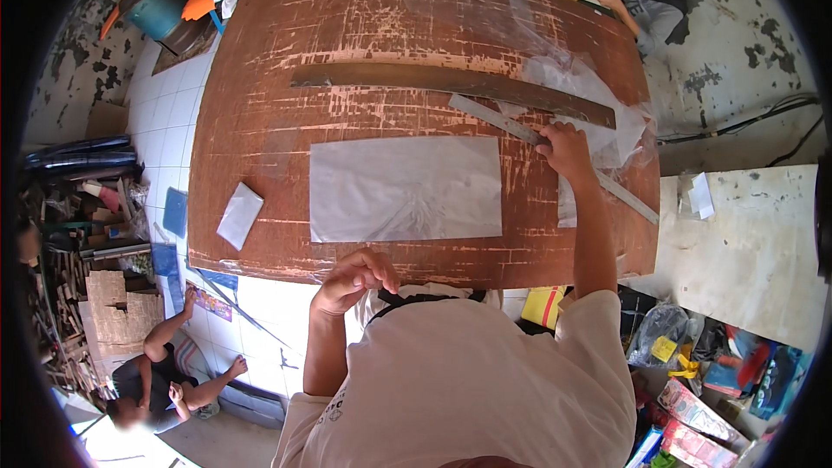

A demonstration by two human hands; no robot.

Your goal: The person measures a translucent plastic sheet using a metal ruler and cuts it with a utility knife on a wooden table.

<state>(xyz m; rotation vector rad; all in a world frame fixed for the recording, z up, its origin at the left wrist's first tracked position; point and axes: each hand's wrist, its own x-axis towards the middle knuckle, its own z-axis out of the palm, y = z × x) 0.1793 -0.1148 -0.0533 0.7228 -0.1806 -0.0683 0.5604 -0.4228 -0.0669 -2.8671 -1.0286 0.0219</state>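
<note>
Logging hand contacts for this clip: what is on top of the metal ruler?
The right hand is on the metal ruler, hiding part of its middle; both ends show. What the palm covers cannot be seen.

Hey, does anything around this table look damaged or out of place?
Yes. The tabletop is scored with pale lines where its brown surface looks worn. The pale sheet has creases fanning near its lower middle, and the wall at right shows dark, flaking-looking patches.
</note>
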